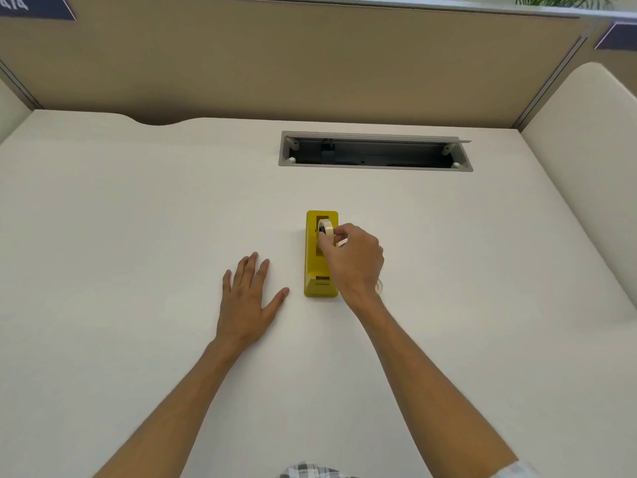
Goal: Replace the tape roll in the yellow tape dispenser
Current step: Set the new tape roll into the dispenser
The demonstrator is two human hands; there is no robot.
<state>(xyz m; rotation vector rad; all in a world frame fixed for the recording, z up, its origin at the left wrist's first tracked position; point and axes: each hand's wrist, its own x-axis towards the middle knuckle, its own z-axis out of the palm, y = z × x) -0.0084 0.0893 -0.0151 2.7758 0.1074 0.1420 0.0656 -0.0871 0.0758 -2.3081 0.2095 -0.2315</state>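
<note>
Reading the only writing I can find, I make out "474" in pale figures on a dark blue sign (34, 6) at the top left corner, cut off by the frame edge; the yellow dispenser (321, 267) carries no label I can read. It sits near the middle of the white desk (138, 201), long axis running away from me, with a dark well in its far half and a small slot near its close end. My right hand (355, 260) reaches over it and pinches a pale, cream-coloured roll (325, 229) between thumb and fingertips; the roll stands on edge in or just above the well, and I cannot tell whether it is seated. A translucent ring (379, 286), possibly a second roll, peeks out from behind my right wrist, lying on the desk just beside the dispenser. My left hand (246, 298) lies flat on the desk to the dispenser's left, fingers spread, apart from it. Beyond, a grey cable tray (375, 167) is set into the desk before a tan partition (275, 63).
</note>
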